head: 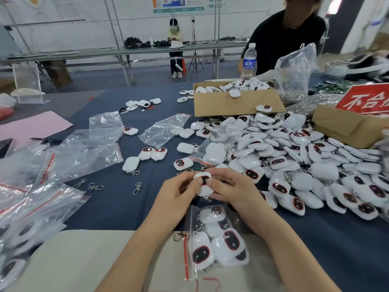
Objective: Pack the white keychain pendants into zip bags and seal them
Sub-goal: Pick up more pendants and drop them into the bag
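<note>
Blue tabletop (pixel 126 204), bare patch beside left hand (pixel 179 190), right hand (pixel 229 185) near pendant heap (pixel 294 161), both hands pinching one pendant (pixel 202 178)

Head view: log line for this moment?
left hand, right hand: grip white plastic pendant; clear zip bag: part-filled, nearer; pendant pile: right

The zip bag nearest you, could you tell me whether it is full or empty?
Full: the zip bag holds several white pendants, visible through the plastic; its seal, cannot tell.

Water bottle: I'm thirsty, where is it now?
In the head view, the water bottle stands upright, right of centre, just behind the open cardboard box.
</note>
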The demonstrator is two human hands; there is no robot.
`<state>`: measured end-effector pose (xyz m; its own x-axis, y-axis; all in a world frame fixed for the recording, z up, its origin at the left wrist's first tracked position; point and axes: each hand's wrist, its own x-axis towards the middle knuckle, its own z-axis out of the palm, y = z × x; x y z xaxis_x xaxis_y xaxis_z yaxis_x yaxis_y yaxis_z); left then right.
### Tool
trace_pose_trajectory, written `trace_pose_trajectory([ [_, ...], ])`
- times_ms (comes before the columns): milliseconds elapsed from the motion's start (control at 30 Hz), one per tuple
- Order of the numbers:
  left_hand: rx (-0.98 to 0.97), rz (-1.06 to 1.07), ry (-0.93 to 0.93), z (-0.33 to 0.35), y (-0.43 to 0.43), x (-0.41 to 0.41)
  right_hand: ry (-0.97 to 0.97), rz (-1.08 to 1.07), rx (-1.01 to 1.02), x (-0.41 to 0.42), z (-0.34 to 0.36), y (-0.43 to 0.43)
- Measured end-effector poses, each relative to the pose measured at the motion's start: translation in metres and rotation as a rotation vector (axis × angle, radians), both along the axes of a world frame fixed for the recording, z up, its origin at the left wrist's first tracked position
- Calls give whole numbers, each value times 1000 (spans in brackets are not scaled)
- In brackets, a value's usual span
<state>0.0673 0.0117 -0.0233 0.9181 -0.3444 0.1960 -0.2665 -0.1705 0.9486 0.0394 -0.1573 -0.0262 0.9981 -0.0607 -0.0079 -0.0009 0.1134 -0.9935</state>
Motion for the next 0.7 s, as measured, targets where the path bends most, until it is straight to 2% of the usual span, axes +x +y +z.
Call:
trace_pose_trajectory([
  [300, 45, -29, -67, 1, 3, -1, -12, 17, -44, 0, -2, 1],
  [700, 47, -39, -57, 0, 2, 0, 5, -6, -40, -1, -2, 0],
])
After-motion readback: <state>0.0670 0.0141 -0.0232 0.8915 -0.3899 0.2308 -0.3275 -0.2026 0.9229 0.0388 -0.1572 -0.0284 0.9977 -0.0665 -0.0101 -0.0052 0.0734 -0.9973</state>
